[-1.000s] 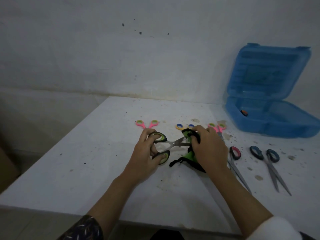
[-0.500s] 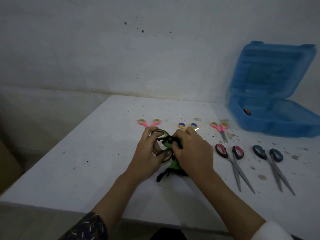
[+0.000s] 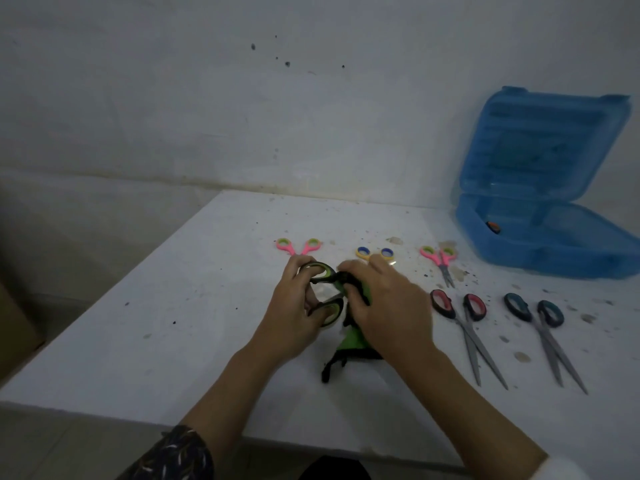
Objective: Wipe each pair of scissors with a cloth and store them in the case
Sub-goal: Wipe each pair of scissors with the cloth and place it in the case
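Note:
My left hand point(image 3: 294, 313) grips the black-and-green handles of a pair of scissors point(image 3: 320, 271) above the white table point(image 3: 173, 323). My right hand point(image 3: 388, 310) holds a green cloth with black trim point(image 3: 349, 344) wrapped around the blades, right up against the handles; the blades are hidden. The open blue case point(image 3: 540, 244) stands at the back right, with a small dark thing inside.
Lying on the table are pink scissors point(image 3: 298, 245), yellow-blue scissors point(image 3: 374, 252) partly behind my right hand, another pink pair point(image 3: 438, 259), red-handled scissors point(image 3: 464, 327) and teal-handled scissors point(image 3: 540, 327). Dirt specks dot the right side. The table's front edge is near me.
My right hand has slid the cloth left along the blades, from the tips up to the handles. The blades, visible a second ago, are now covered.

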